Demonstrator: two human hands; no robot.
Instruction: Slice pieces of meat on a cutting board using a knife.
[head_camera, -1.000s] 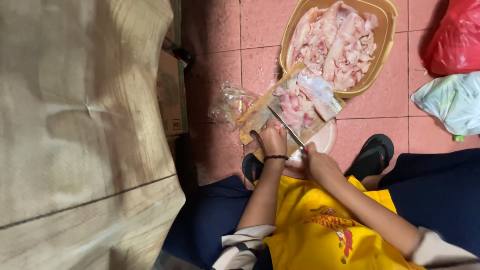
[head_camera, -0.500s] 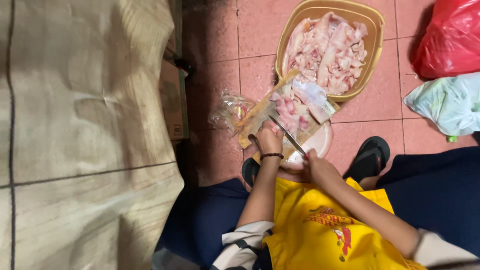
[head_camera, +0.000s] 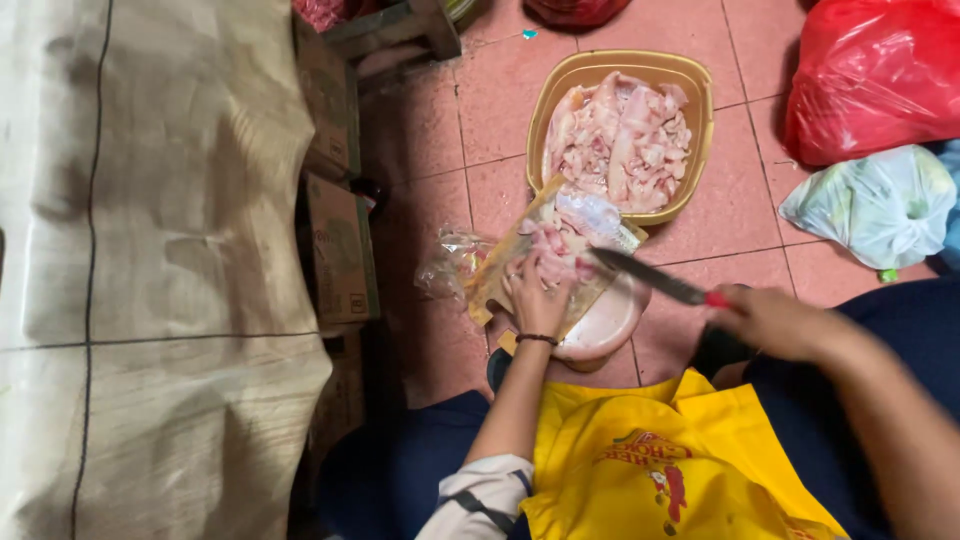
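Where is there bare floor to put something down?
Bare pink tiles lie between the cardboard boxes and the yellow basin, and between that basin and the red bag. It is crowded around the cutting board, left hand and knife.

The one camera sits on my head and looks steeply down past my yellow apron (head_camera: 660, 470) to the pink tiled floor (head_camera: 500, 120). It is close enough to fill the frame with my lap, both forearms and the floor just ahead of me.
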